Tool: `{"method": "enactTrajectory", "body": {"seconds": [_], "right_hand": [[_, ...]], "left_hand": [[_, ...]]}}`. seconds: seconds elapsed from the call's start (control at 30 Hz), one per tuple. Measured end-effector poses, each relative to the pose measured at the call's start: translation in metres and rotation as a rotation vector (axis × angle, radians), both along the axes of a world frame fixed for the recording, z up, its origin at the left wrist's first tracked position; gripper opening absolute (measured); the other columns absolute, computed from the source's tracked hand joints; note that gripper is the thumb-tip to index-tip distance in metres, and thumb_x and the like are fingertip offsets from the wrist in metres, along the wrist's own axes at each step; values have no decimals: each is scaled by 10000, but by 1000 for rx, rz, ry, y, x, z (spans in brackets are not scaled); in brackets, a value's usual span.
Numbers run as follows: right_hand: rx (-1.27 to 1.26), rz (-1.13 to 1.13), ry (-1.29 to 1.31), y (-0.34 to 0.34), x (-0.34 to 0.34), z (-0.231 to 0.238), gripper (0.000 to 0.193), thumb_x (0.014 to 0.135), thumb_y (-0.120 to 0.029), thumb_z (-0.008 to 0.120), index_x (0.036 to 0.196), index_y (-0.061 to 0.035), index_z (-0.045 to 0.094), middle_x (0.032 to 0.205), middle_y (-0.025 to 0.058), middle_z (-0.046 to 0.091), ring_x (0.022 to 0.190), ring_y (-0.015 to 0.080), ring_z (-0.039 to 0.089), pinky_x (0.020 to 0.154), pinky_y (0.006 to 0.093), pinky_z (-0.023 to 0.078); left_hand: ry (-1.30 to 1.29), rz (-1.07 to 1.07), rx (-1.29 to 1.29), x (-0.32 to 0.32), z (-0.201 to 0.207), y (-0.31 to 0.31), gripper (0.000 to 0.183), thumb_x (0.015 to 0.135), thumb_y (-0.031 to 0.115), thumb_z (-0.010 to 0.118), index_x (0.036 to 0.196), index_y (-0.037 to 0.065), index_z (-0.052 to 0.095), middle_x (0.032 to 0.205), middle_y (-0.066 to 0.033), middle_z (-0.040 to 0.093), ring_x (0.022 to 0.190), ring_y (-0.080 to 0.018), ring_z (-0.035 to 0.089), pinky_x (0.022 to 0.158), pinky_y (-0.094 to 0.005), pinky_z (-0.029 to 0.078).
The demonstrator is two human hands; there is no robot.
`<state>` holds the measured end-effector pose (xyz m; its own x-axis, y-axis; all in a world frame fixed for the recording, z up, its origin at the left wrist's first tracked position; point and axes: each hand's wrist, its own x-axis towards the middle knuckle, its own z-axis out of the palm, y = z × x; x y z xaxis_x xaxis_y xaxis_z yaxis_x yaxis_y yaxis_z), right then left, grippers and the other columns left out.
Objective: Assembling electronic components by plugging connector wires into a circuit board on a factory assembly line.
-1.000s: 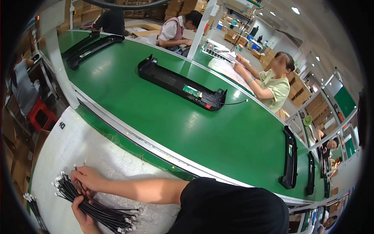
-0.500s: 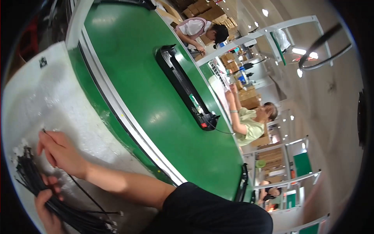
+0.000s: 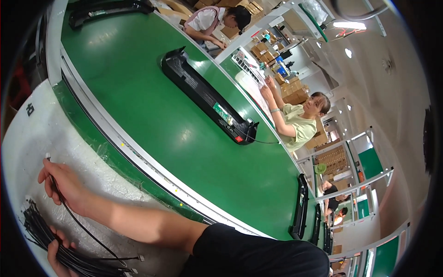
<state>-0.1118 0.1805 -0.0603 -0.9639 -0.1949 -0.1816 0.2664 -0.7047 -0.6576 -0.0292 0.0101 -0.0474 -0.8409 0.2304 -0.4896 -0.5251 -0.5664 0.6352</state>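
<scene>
My right hand (image 3: 67,187) is above the white padded work surface (image 3: 76,143), its fingers closed in a pinch. Between them runs a single thin black cable (image 3: 82,225), with a small white connector (image 3: 47,156) sticking out past the fingertips. From there the cable curves down toward the other cable ends. At the lower left, my left hand (image 3: 56,256) wraps its fingers around a bundle of black cables (image 3: 39,225). White connectors (image 3: 134,270) show at the bundle's near end. Part of the left hand lies outside the picture.
Beyond the surface runs a green conveyor belt (image 3: 152,143) with a pale metal rail (image 3: 134,150). On it lies a long black housing (image 3: 203,94) with a green circuit board; more black housings (image 3: 301,207) lie further along. Two people (image 3: 295,120) (image 3: 214,25) work across the belt.
The view has shifted, and the housings appear further up and left. My right hand still pinches the cable, whose connector now shows clearly. My left hand keeps hold of the bundle.
</scene>
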Motion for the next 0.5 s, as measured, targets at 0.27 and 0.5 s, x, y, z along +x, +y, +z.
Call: {"method": "enactTrajectory", "body": {"seconds": [0.27,0.5], "right_hand": [[119,-13,74,-7,1,-2,455,906,-441,343,769,-44,519,499,25,462,362,90,382,356,216,292],[42,-68,75,-2,9,2,477,905,-448,324,786,-33,526,523,34,466,393,92,383,373,213,294]], "left_hand": [[59,-81,69,0,4,4,354,787,88,512,1134,57,452,871,-77,564,716,-153,563,618,-357,551],[72,-48,56,6,14,11,286,785,102,507,1064,52,470,754,-43,519,591,-101,492,540,-254,474]]}}
